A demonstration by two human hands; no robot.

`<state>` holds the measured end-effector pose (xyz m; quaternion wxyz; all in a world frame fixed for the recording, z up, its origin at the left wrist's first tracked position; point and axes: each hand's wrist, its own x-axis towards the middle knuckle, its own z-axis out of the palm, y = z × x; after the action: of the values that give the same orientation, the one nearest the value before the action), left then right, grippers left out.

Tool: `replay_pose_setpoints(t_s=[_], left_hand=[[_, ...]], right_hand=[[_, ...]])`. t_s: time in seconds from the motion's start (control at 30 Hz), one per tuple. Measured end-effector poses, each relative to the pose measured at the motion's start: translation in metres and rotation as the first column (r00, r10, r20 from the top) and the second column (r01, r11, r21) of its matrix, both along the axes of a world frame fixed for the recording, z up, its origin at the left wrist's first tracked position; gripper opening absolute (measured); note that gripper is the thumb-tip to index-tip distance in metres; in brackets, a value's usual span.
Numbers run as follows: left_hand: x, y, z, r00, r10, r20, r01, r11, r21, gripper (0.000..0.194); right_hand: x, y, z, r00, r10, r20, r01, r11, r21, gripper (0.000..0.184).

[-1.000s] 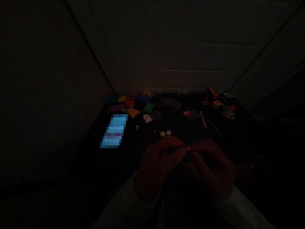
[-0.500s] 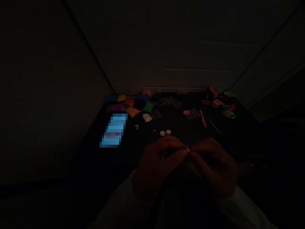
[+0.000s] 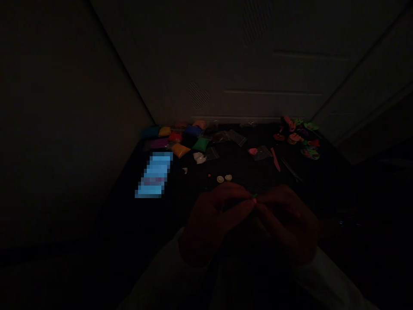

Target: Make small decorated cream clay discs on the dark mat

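In dim light, my left hand (image 3: 209, 224) and my right hand (image 3: 288, 221) meet at their fingertips. Pinched between them is a tiny pink and green clay piece (image 3: 254, 200), mostly hidden by the fingers. Just beyond my left hand lie two small pale round discs (image 3: 220, 179), side by side on the dark table. A small pink bit (image 3: 209, 175) and a white scrap (image 3: 185, 171) rest to their left. Past my right hand are a pink clay knife (image 3: 275, 159) and a thin metal tool (image 3: 290, 168), whose kind is too dark to make out.
Packets of coloured clay (image 3: 180, 150) cluster at the back left, behind a lit phone (image 3: 155, 174) with a blurred screen. An opened bag with pink clay (image 3: 253, 151) lies mid-table. Several colourful clay shapes (image 3: 293, 137) are heaped at the back right, near a pale panelled surface (image 3: 258, 103).
Both hands stay pinched together at nearly the same spot. The clay piece has turned slightly between the fingertips, with more green showing on top. The picture is a little darker.
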<state>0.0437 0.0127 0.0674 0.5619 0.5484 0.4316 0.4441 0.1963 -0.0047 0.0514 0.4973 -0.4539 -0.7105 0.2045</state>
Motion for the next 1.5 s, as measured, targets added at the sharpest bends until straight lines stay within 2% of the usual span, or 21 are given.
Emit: replay_pose_setpoints(t_s=[0.27,0.43,0.6,0.7,0.8,0.93,1.07,1.2,1.5], left_hand=[[0.0008,0.0019,-0.0027,0.999,-0.019,0.048,0.024,0.995,-0.094,0.008],[0.001,0.0016,-0.0055,0.996,-0.032,0.08,0.038,0.996,-0.082,0.008],[0.0005,0.0026,-0.005,0.997,-0.032,0.065,0.037,0.997,-0.072,0.006],[0.0006,0.0031,-0.005,0.996,-0.032,0.086,0.041,0.993,-0.11,0.006],[0.0,0.0031,-0.0058,0.996,-0.052,0.073,0.061,0.989,-0.135,0.008],[-0.0012,0.0027,-0.0074,0.996,-0.088,0.023,0.09,0.989,-0.113,0.012],[-0.0012,0.0025,-0.0084,0.996,-0.085,0.037,0.088,0.992,-0.094,0.012],[-0.0014,0.0023,-0.0071,0.994,-0.108,0.019,0.109,0.991,-0.082,0.013],[-0.0022,0.0028,-0.0073,0.99,-0.138,-0.022,0.137,0.988,-0.065,0.017]], right_hand=[[0.0001,0.0004,-0.0004,1.0,0.008,-0.014,-0.009,1.0,-0.013,0.019],[-0.0006,0.0007,-0.0013,0.999,0.008,-0.031,-0.008,1.0,-0.011,0.017],[-0.0009,0.002,-0.0021,0.99,0.026,-0.139,-0.04,0.994,-0.1,0.01],[-0.0007,0.0031,-0.0022,0.971,0.056,-0.234,-0.097,0.981,-0.169,0.01],[-0.0011,0.0037,-0.002,0.962,0.049,-0.27,-0.104,0.975,-0.194,0.01],[-0.0021,0.0038,-0.0015,0.956,0.028,-0.293,-0.099,0.968,-0.23,0.009],[-0.0017,0.0043,-0.002,0.953,0.025,-0.3,-0.103,0.964,-0.246,0.01],[-0.0021,0.0047,-0.002,0.931,0.016,-0.365,-0.128,0.949,-0.286,0.009],[-0.003,0.004,-0.0036,0.929,-0.048,-0.367,-0.074,0.947,-0.312,0.013]])
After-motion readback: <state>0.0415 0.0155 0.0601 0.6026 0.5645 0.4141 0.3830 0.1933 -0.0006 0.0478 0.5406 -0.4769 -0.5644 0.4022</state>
